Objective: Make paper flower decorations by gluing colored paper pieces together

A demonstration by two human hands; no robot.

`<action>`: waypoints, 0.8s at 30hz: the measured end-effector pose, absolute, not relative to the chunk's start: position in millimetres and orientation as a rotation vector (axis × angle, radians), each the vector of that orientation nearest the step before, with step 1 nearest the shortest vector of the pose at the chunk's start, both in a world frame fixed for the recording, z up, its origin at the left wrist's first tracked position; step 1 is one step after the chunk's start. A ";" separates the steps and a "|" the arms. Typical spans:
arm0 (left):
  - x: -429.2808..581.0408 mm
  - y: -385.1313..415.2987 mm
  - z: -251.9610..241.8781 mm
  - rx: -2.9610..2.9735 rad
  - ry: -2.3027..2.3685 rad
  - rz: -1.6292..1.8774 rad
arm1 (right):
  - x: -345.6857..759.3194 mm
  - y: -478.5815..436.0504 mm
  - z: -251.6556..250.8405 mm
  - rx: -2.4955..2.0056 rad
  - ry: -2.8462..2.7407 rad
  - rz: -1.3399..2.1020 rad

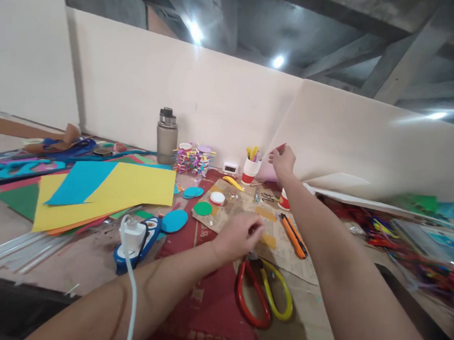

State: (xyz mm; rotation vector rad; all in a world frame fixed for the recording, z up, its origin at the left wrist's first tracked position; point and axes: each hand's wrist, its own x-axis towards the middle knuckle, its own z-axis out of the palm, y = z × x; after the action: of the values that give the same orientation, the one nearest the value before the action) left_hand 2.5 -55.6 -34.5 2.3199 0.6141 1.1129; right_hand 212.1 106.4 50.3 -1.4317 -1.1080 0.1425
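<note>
My left hand (239, 236) is over the brown paper (225, 217) with its fingers curled; what they hold, if anything, is hidden. Just below it lie scissors with one red and one yellow handle (254, 298). Raised near the back wall, my right hand (283, 160) pinches a small red thing (282, 146), too small to make out. To its left stands a white and red cup (251, 171) with yellow pieces in it. A second red cup (284, 199) is partly covered by my right forearm. An orange cutter (293, 236) lies on the paper.
Coloured sheets (131, 188), blue discs (174, 221), a green disc (202, 208) and a blue power strip (149, 237) with a white cable lie left. A bottle (166, 139) and two decorated cups (202, 160) stand behind. Another person's arm (14, 127) reaches in far left. Craft supplies (429, 243) lie right.
</note>
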 end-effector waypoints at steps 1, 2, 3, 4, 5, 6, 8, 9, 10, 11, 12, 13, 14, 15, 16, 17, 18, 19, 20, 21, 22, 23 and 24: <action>2.6 -58.3 -35.3 2.410 0.544 1.109 | 212.5 114.5 49.5 -1.467 -1.118 0.103; 2.9 -60.5 -36.1 2.494 0.481 1.111 | 212.9 121.9 48.4 -1.514 -1.133 0.050; 3.4 -62.5 -37.0 2.570 0.421 1.111 | 213.2 128.4 47.0 -1.566 -1.153 -0.008; 4.0 -64.1 -37.8 2.636 0.372 1.106 | 213.3 134.2 45.4 -1.616 -1.172 -0.063; 4.6 -65.6 -38.5 2.690 0.338 1.097 | 213.1 139.3 43.7 -1.662 -1.190 -0.104; 5.1 -66.7 -39.2 2.733 0.318 1.082 | 212.4 143.7 41.8 -1.700 -1.208 -0.123; 5.8 -68.3 -40.5 2.793 0.300 1.030 | 209.8 151.0 37.9 -1.752 -1.251 -0.101; 5.9 -68.6 -41.2 2.811 0.298 1.002 | 208.0 154.0 35.9 -1.772 -1.277 -0.071; 6.0 -68.7 -42.0 2.823 0.296 0.979 | 206.1 156.5 34.0 -1.793 -1.302 -0.043; 6.1 -68.6 -42.7 2.827 0.297 0.966 | 204.5 158.5 32.2 -1.811 -1.324 -0.016; 6.1 -68.3 -43.3 2.827 0.300 0.963 | 203.4 159.8 30.6 -1.826 -1.336 0.003; 6.2 -67.9 -43.7 2.822 0.305 0.967 | 203.1 160.3 29.1 -1.839 -1.341 0.014; 6.2 -67.5 -43.9 2.817 0.310 0.974 | 203.7 159.8 27.7 -1.848 -1.339 0.015; 6.2 -67.2 -43.8 2.811 0.314 0.981 | 205.2 158.0 26.4 -1.854 -1.335 0.008; 6.2 -66.9 -43.4 2.805 0.315 0.988 | 207.6 155.1 24.9 -1.858 -1.329 -0.003; 6.1 -66.9 -42.9 2.800 0.316 0.994 | 210.8 150.9 23.4 -1.863 -1.325 -0.016; 6.0 -66.8 -42.2 2.796 0.309 0.999 | 214.4 145.8 21.6 -1.869 -1.322 -0.027; 5.8 -66.9 -41.6 2.791 0.301 1.005 | 218.3 139.9 19.8 -1.878 -1.320 -0.036; 5.5 -66.8 -40.9 2.787 0.292 1.006 | 222.1 133.8 17.9 -1.891 -1.319 -0.041; 5.2 -66.7 -40.4 2.783 0.281 1.004 | 225.5 127.6 16.1 -1.907 -1.317 -0.042; 5.0 -66.3 -40.1 2.779 0.276 0.998 | 228.5 122.0 14.5 -1.925 -1.317 -0.040; 4.7 -65.7 -39.9 2.775 0.272 0.989 | 230.7 117.0 13.2 -1.945 -1.320 -0.030; 4.5 -64.9 -39.9 2.771 0.274 0.983 | 232.1 112.8 11.9 -1.964 -1.328 -0.016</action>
State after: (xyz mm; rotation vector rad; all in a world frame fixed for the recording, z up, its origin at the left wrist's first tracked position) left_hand 4.5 -64.9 -39.9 2.7706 0.2742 0.9834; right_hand 232.1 112.8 11.9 -1.9637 -1.3284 -0.0159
